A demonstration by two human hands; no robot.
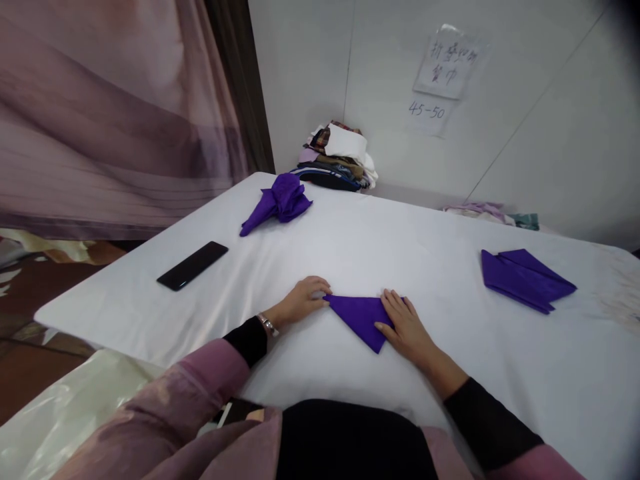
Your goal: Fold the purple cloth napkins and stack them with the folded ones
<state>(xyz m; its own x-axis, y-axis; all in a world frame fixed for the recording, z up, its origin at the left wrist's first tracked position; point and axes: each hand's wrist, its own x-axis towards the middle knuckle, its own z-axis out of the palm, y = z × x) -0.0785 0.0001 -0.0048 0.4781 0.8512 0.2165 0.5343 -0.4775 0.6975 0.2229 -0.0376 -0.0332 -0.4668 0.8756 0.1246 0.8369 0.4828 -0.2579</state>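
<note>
A purple cloth napkin [361, 319], folded into a triangle, lies on the white-covered table in front of me with one point toward me. My left hand [301, 300] pinches its left corner between thumb and fingers. Across its right end rests my right hand [404, 325], fingers stretched out and lying flat on the cloth, the thumb apart. The far right corner is partly hidden under that hand.
Farther back on the table [400, 247] lies a gathered purple napkin [280, 202]; a folded purple one [525, 279] is at the right. A black phone-like slab [193, 265] lies at the left. Stacked clothes [340, 157] stand behind, against the wall.
</note>
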